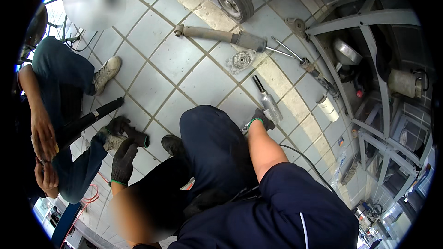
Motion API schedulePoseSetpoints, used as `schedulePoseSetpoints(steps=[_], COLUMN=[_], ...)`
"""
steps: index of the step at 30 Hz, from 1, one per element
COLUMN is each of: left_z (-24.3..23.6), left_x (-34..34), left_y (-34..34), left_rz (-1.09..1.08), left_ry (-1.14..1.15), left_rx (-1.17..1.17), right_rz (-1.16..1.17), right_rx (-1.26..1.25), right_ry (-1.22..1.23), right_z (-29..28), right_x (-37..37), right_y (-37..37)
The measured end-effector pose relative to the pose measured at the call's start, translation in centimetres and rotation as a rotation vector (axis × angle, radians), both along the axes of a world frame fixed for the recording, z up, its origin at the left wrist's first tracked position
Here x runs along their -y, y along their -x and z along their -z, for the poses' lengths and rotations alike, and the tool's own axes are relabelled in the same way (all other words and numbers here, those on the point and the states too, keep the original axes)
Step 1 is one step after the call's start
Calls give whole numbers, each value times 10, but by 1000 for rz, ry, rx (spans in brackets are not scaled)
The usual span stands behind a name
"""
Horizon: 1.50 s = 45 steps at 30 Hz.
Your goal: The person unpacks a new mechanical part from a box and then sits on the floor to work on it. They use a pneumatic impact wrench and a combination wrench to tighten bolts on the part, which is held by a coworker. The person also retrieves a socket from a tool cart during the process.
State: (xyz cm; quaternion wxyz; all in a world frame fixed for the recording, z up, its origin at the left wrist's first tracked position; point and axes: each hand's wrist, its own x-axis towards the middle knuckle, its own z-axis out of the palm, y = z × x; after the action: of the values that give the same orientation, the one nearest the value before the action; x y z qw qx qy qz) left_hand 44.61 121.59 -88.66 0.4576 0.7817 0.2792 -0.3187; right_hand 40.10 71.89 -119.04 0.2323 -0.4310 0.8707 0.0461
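My gloved right hand (260, 119) is closed around a silvery tool, mostly hidden, beside a short silver cylinder (270, 106) with a dark shaft lying on the tiles. My gloved left hand (123, 160) has curled fingers near dark loose gloves (136, 136); whether it grips them is unclear. A long grey shock absorber (207, 33), a round metal mount (241, 59), a rod-ended strut (314, 71) and a white tube (327, 108) lie on the floor ahead of me.
A co-worker (62, 74) crouches at the left, bare hands around a long black cylinder (106, 108). Grey metal frames (362, 18) stand along the right. A wheel (233, 4) is at the top. A black hose (304, 159) runs behind my right arm; red hose (92, 193) lies lower left.
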Motion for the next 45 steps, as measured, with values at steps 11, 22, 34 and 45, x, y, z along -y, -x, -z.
schedulePoseSetpoints(steps=[11, 22, 34, 45], left_z=[11, 2, -32, -110], left_x=[-2, 10, 60, 40], left_y=[6, -3, -32, -15], left_rz=[0, 287, -74, -470], left_ry=[-5, -179, 274, 740], left_rx=[-12, 10, 397, 1155], right_rz=[-52, -625, -1334, -1610], right_rx=[470, 756, 1113, 1466], right_ry=[-256, -118, -741, -802], right_z=[57, 37, -97, -330], right_x=[6, 20, -51, -200], right_y=[51, 59, -77, -218])
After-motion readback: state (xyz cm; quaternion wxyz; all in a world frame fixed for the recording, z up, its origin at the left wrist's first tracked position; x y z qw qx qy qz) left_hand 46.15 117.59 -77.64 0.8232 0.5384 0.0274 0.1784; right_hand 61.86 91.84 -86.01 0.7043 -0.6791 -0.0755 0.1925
